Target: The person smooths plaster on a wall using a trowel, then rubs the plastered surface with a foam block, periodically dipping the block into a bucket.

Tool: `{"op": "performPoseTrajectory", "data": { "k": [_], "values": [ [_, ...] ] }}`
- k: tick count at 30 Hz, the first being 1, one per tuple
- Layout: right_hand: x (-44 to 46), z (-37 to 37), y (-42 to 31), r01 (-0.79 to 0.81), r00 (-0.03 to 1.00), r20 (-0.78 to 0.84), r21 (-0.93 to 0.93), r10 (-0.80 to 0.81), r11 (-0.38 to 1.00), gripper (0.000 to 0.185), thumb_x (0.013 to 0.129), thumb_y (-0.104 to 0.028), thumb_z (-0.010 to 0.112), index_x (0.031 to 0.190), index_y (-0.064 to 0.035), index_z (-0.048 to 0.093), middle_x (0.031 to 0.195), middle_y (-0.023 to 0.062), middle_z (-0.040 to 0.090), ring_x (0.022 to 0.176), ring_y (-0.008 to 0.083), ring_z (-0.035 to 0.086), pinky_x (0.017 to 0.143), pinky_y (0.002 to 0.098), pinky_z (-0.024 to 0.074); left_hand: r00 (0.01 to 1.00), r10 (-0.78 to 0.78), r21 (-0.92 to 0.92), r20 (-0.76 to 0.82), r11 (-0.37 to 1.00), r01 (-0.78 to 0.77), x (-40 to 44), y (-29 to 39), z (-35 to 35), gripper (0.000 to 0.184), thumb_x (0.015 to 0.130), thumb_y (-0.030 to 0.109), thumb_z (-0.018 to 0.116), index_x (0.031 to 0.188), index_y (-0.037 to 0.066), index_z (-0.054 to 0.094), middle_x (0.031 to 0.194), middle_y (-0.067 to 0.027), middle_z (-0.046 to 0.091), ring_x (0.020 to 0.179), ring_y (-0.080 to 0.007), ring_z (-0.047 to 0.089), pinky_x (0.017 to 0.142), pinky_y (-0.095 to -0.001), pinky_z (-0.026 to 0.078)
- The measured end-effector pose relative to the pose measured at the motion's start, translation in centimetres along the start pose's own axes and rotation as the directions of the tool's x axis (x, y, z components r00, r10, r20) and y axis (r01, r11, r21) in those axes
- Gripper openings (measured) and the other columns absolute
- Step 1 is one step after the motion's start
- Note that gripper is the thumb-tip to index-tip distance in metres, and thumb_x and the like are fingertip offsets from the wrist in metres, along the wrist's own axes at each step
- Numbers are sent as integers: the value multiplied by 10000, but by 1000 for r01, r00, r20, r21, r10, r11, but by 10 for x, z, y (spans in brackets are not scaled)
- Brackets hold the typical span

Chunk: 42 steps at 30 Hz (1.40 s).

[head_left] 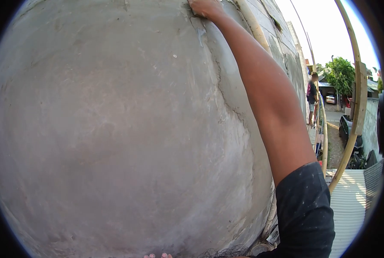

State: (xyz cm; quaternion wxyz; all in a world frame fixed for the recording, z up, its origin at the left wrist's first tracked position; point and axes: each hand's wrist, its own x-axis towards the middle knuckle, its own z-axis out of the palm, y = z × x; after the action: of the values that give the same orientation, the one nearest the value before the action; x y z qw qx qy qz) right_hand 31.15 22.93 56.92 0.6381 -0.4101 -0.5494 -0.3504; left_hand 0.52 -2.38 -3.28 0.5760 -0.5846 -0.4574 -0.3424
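Observation:
My right hand (205, 7) is raised to the top edge of the view, at the upper right part of a grey plastered wall (114, 129). Its fingers look closed. What they hold, if anything, is cut off by the edge. Below this hand, a rough ridge of plaster (220, 81) and a crack run down the wall near its right side. A few pink tips (158, 256) show at the bottom edge; whether they are fingers of my left hand or toes, I cannot tell.
Bamboo poles (349, 157) rise at the right. Farther off, a person (312, 99) in dark clothes stands on scaffolding along the wall. A corrugated roof (346, 206) lies below right. A tree (340, 75) and parked vehicles (331, 99) are beyond.

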Motion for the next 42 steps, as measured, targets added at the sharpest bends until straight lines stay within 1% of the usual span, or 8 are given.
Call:
{"op": "performPoseTrajectory", "data": {
  "k": [3,8,10,18,27,35,37,42],
  "values": [
    [-7,8,10,21,999,32,244,-30,970,570,880,-438,497,1350,-115,483,1222,298,542,1185,489,464,1033,491,358,995,-102,4,-4,995,102,6,5,0,222,811,314,682,1023,255,652,1071,-64,578,955,-252,551,786,-409,477],
    [-124,2,20,64,998,-38,125,-60,990,558,877,-386,514,1356,-103,478,1197,346,525,1171,543,444,1016,526,365,996,-73,-2,-46,997,72,22,0,-4,202,799,317,691,991,259,671,1057,-69,582,939,-252,562,761,-390,494],
    [-132,2,21,73,995,-71,69,-68,995,552,869,-374,511,1360,-122,486,1168,289,579,1124,428,525,1029,466,349,999,-42,-8,-17,999,42,25,0,-9,204,794,314,694,991,262,674,1045,-73,585,929,-252,561,726,-368,505],
    [-2,2,-7,38,999,2,127,-38,991,485,907,-402,423,1176,-21,556,1099,263,617,1025,403,593,894,491,457,996,-76,12,40,997,76,11,4,-1,216,805,316,696,1015,270,669,1081,-60,566,963,-258,544,775,-405,494],
    [-230,-28,18,31,997,58,216,-44,976,540,868,-293,545,1378,-135,457,1282,273,483,1188,417,436,1012,472,366,986,-141,-60,88,987,146,16,8,-9,270,805,301,703,1068,260,658,1149,-70,524,1025,-271,517,821,-419,476],
    [-5,13,8,12,994,102,233,-37,972,446,892,-344,482,1175,-8,554,1040,268,635,992,403,609,876,486,463,992,-87,16,94,996,86,23,6,-7,304,775,322,715,1067,263,657,1118,-78,546,1012,-283,526,801,-414,487],
    [-11,39,23,229,957,-238,262,-167,937,456,886,-323,506,1210,-4,539,980,260,651,913,402,629,837,476,480,989,-81,37,123,996,77,21,5,-10,306,773,315,710,1069,263,654,1118,-82,544,1001,-283,527,804,-405,490],
    [-228,-27,27,66,997,31,245,-76,967,544,855,-288,538,1380,-166,466,1213,250,494,1145,396,444,1008,438,367,990,-78,-13,120,997,80,24,3,-14,312,770,311,711,1072,263,647,1118,-85,540,998,-286,522,806,-408,492]
  ]
}}
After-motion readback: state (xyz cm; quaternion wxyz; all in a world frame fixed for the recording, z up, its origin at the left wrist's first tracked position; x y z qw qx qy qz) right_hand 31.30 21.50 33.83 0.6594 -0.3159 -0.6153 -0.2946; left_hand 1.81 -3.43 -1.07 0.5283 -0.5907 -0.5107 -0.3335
